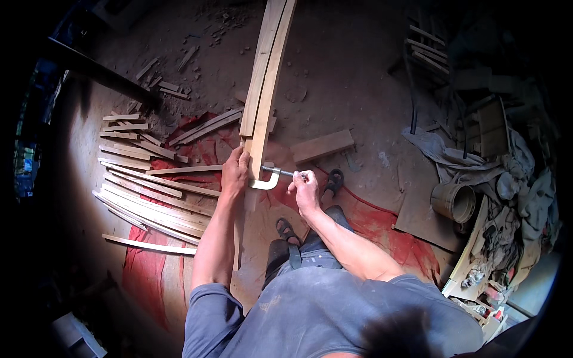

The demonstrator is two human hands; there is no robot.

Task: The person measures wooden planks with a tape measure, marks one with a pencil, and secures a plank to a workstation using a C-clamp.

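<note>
Two long wooden boards [267, 89] lie side by side, running from the middle of the view to the top edge. Around their near end sits a pale C-clamp [270, 182], its dark screw pointing right. My left hand [235, 171] is closed on the boards' left edge, right beside the clamp; its fingertips are partly hidden. With bent fingers my right hand [306, 190] grips the outer end of the clamp's screw. What holds the boards up cannot be made out.
Several loose wooden strips [155, 209] lie at the left, partly over a red cloth [146, 268]. A thick wooden block [322, 147] rests beyond my right hand. Rightward stand a bucket [453, 201] and heaped cloths [507, 185]. My sandalled feet are on the floor just below the clamp.
</note>
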